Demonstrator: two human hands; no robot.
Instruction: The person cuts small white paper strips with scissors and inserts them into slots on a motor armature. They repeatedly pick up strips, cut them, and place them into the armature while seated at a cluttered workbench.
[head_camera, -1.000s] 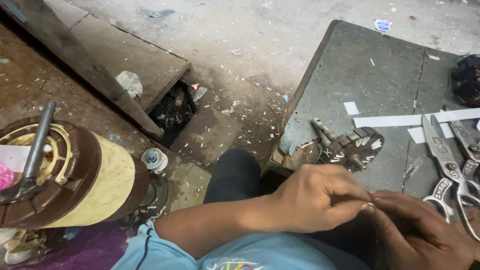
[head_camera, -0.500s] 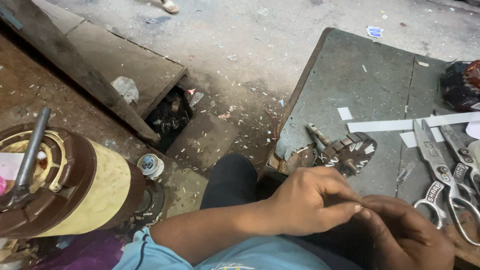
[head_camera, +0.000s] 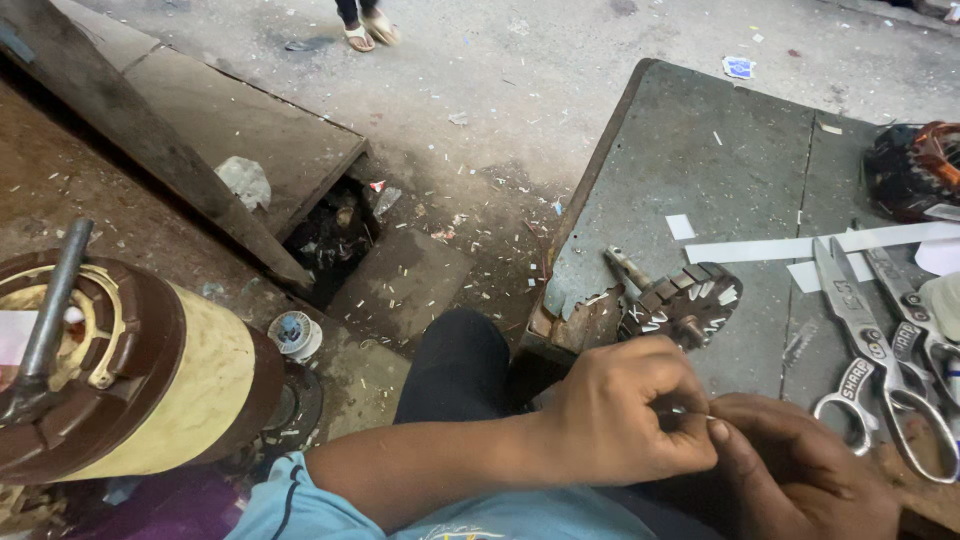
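While your left hand (head_camera: 620, 415) pinches the thin pale wire or sliver (head_camera: 695, 411) between thumb and forefinger, your right hand (head_camera: 800, 470) meets it fingertip to fingertip, and that tiny piece sits right between them, low over your lap at the near edge of the grey worktable (head_camera: 700, 160). Keep both pinches close together so the short span does not bend, and rest your wrists against your knee for steadiness. It is too small to tell exactly what it is, so work by feel and bring it nearer your eyes if you lose it. Mind the slotted rotor (head_camera: 680, 300) just beyond your left knuckles and the large scissors (head_camera: 870, 340) beside your right hand; I judge a careless elbow could knock either. The brown and cream motor housing (head_camera: 130, 370) stands well apart on your left.
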